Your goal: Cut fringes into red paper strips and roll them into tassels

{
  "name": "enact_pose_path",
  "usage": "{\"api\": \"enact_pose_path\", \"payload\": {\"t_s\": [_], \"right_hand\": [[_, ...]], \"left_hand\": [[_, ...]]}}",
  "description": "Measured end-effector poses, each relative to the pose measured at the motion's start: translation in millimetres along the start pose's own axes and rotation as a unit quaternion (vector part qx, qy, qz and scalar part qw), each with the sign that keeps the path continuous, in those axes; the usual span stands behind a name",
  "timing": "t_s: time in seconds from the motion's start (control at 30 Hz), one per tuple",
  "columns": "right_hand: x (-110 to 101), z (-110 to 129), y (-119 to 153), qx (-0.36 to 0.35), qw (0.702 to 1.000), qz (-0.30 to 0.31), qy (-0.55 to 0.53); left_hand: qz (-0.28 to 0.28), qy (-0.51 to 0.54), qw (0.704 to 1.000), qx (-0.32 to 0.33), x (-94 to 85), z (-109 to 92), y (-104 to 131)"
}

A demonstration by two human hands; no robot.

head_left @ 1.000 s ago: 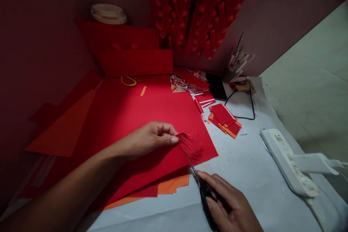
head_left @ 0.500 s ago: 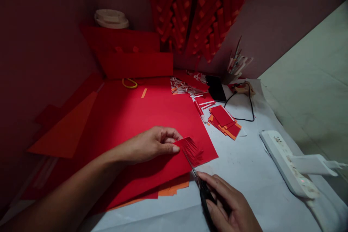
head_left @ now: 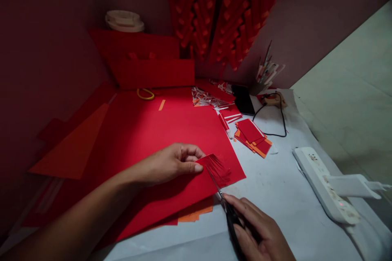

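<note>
A sheet of red paper (head_left: pixel 183 195) lies in front of me, its right corner cut into a fringe of thin strips (head_left: pixel 219 169). My left hand (head_left: pixel 183 160) pinches that sheet between thumb and fingers, just left of the fringe. In my right hand (head_left: pixel 257 224) is a pair of scissors with black handles (head_left: pixel 234 228). Their blades (head_left: pixel 218 187) meet the paper's right edge beside the fringe. Beneath the held sheet is a larger red sheet (head_left: pixel 159 130), and orange paper (head_left: pixel 196 211) shows under its near edge.
A power strip (head_left: pixel 324 183) with a white plug lies at the right. Further back are cut red cards (head_left: pixel 251 132), a red marker (head_left: pixel 225 125), paper scraps (head_left: pixel 205 97), a black phone (head_left: pixel 243 100) and a pen holder (head_left: pixel 260 85). A yellow scissor handle (head_left: pixel 145 94) shows at the rear.
Both hands stay nearly in place. The scissors have shifted only slightly at the fringe, and the sheet's near edge has moved a little.
</note>
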State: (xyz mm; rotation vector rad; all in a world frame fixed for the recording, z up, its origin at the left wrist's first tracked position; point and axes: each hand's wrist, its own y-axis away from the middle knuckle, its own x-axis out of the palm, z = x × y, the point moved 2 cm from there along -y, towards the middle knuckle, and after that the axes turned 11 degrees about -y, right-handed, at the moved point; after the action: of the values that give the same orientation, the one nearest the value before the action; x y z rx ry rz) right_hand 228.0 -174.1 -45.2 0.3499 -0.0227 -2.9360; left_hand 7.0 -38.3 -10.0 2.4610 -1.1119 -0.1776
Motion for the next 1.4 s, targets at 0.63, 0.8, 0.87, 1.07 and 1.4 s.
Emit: {"api": "enact_pose_path", "payload": {"t_s": [0.63, 0.8, 0.87, 1.07, 1.4], "right_hand": [[5.1, -12.8, 3.9, 0.025, 0.997, -0.003, -0.068], [4.6, -12.7, 5.3, 0.028, 0.998, 0.0, -0.053], [3.9, -11.7, 4.7, 0.023, 0.999, -0.006, -0.044], [-1.2, -7.7, 0.4, 0.004, 1.0, 0.028, -0.009], [-7.7, -7.5, -0.4, -0.03, 0.998, 0.03, 0.041]], "left_hand": [[0.013, -0.058, 0.998, 0.001, 8.3, -6.1, 1.8], [0.005, -0.055, 0.998, 0.005, 8.0, -6.2, 1.9], [0.004, -0.052, 0.999, 0.006, 7.7, -5.6, 1.5], [0.002, -0.054, 0.999, 0.003, 7.4, -4.7, 1.0], [-0.002, -0.047, 0.999, -0.007, 6.7, -1.9, 0.5]]}}
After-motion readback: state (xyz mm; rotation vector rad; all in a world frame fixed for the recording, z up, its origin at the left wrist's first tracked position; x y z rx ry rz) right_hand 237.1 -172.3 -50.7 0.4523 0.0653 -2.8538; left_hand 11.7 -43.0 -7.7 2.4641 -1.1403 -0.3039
